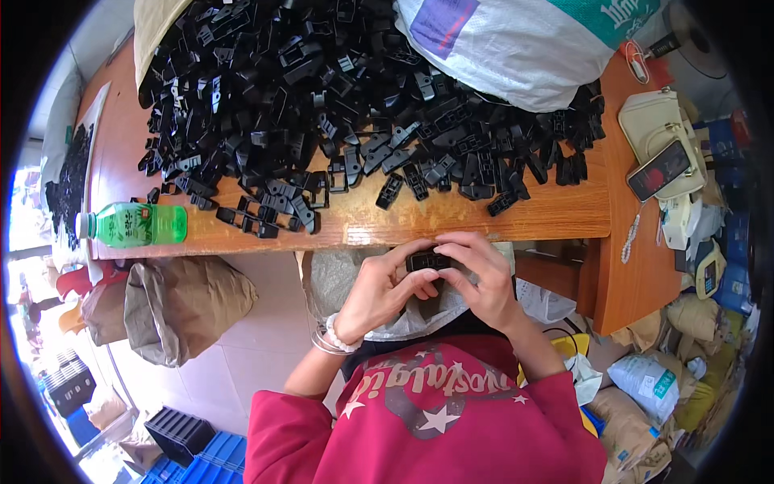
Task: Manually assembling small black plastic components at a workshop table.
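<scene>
Just before the table (548, 222), 1 black part (427, 260) lies lengthwise left to right, ends pinched by the left hand's (377, 290) and right hand's (488, 286) curled fingers.

Small black, roughly rectangular plastic part (427, 260): long axis left-to-right, held between left hand (376, 292) and right hand (485, 284).

Fingers (470, 244) partly hide the black part (427, 260); the white sack (508, 60) is cropped above.

blk parts (278, 121): glossy plstc | tbl (548, 219): glossy wd (front worn)
</scene>
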Motion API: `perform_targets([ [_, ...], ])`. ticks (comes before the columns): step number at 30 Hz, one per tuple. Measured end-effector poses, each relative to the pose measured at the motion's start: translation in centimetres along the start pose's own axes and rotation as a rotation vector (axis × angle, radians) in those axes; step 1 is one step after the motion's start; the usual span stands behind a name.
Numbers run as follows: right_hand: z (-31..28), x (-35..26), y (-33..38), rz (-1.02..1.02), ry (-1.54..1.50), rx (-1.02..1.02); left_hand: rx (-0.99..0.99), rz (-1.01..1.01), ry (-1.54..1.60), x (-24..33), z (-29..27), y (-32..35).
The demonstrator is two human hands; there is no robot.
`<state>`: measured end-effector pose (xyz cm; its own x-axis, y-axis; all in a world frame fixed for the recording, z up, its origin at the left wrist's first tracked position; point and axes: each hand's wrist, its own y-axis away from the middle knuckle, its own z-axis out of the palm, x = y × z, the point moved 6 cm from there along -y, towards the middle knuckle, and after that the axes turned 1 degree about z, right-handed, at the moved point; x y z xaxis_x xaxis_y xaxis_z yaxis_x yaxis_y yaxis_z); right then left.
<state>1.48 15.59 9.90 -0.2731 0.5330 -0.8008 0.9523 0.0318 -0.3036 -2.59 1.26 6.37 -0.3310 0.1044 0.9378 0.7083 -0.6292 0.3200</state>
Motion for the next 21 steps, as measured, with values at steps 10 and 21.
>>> perform_targets([
  [10, 1.3, 0.2, 1.9, 0.197, -0.301, 0.148, 0.182, 0.319, -0.311, 1.1, 1.6, 2.8],
  [21, 3.4, 0.2, -4.3, -0.113, 0.315, 0.12, 1.108, 0.291, -1.036, 2.5, -10.3, 3.7],
])
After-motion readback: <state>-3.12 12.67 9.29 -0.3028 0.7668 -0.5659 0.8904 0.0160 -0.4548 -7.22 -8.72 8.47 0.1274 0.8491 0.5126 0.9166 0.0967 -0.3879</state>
